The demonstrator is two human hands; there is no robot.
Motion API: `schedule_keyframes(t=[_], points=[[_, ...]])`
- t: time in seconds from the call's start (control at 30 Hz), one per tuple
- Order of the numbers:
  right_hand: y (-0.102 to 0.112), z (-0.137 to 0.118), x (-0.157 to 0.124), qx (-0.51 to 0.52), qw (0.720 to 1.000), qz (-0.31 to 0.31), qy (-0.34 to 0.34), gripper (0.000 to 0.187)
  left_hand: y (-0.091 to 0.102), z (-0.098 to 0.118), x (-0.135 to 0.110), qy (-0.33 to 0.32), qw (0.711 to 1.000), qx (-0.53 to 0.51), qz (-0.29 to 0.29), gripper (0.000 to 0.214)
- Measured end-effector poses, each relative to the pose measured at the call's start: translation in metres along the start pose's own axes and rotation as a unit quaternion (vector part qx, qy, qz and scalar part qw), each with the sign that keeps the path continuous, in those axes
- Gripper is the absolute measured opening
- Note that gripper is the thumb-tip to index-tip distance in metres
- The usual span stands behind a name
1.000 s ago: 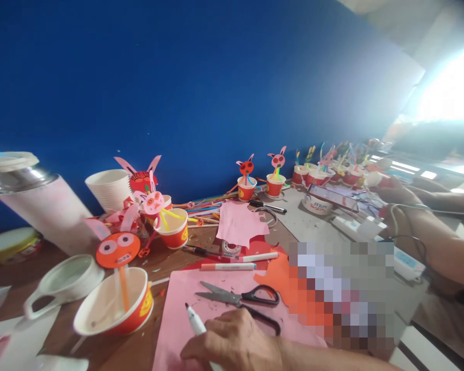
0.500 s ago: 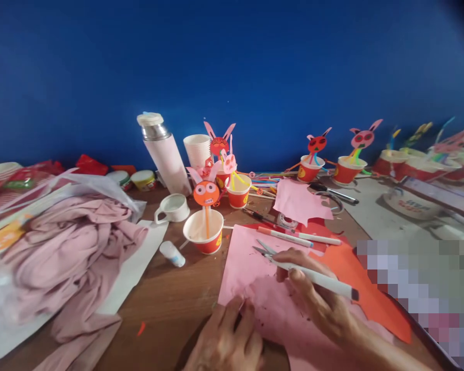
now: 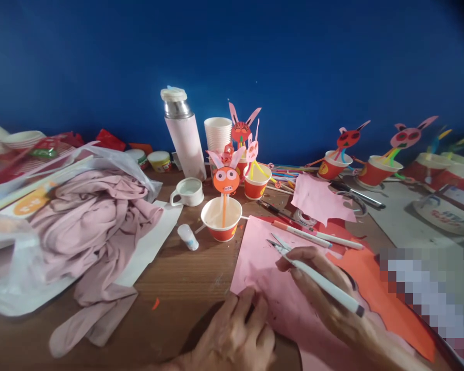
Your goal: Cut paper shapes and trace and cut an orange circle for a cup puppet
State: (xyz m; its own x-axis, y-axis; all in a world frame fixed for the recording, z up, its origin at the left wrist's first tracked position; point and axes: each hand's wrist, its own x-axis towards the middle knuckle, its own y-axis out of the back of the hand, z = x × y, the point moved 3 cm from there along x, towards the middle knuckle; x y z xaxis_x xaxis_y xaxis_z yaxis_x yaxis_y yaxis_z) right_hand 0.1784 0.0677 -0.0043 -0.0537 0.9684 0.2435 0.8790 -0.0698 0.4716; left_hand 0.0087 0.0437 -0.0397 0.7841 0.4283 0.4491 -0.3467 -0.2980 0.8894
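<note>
My right hand [image 3: 319, 281] grips a white marker [image 3: 328, 288] between thumb and fingers, its dark-ended barrel pointing back toward me. The hand is over a sheet of pink paper [image 3: 251, 252]. Just beyond the fingertips, scissors [image 3: 277, 244] lie on that sheet, their handles hidden by the hand. My left hand [image 3: 237, 332] rests at the sheet's near left edge, fingers slightly bent and apart, fingertips on the paper; its thumb is hidden. Two more markers [image 3: 301, 233] lie along the far edge of the pink sheet. Orange paper [image 3: 390, 299] sticks out to the right.
A paper cup [image 3: 222, 226] with an orange paper face stands ahead, near a glue stick [image 3: 188, 237] and a white mug [image 3: 189, 192]. Behind are a thermos [image 3: 183, 136] and stacked cups [image 3: 218, 133]. Pink cloth [image 3: 100, 216] fills the left. More decorated cups [image 3: 379, 172] stand right.
The view has shifted, so most table things appear farther right. My right hand with the marker has turned and dropped slightly relative to the paper. The scissors have stayed on the sheet.
</note>
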Motion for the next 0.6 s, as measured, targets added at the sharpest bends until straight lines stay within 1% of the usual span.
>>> schedule_keyframes(t=[0.07, 0.13, 0.3, 0.43, 0.6], points=[[-0.002, 0.001, -0.005, -0.038, 0.999, -0.016, -0.004, 0.018, 0.002, 0.0, 0.0, 0.004, 1.0, -0.007, 0.0, 0.024], [-0.004, 0.003, -0.009, -0.051, 0.998, -0.026, -0.003, 0.021, 0.003, 0.0, 0.0, 0.012, 1.0, -0.012, 0.007, 0.023], [-0.009, 0.005, -0.012, -0.034, 0.998, -0.045, 0.016, 0.021, 0.002, -0.001, 0.0, 0.029, 0.999, -0.012, 0.044, 0.025], [-0.007, 0.004, -0.011, -0.043, 0.998, -0.046, 0.008, 0.023, -0.002, 0.0, 0.0, 0.031, 0.997, -0.007, 0.068, 0.027], [-0.006, 0.007, -0.011, -0.061, 0.997, -0.056, 0.003, 0.019, -0.001, -0.002, 0.003, 0.035, 0.998, 0.003, 0.056, 0.027]])
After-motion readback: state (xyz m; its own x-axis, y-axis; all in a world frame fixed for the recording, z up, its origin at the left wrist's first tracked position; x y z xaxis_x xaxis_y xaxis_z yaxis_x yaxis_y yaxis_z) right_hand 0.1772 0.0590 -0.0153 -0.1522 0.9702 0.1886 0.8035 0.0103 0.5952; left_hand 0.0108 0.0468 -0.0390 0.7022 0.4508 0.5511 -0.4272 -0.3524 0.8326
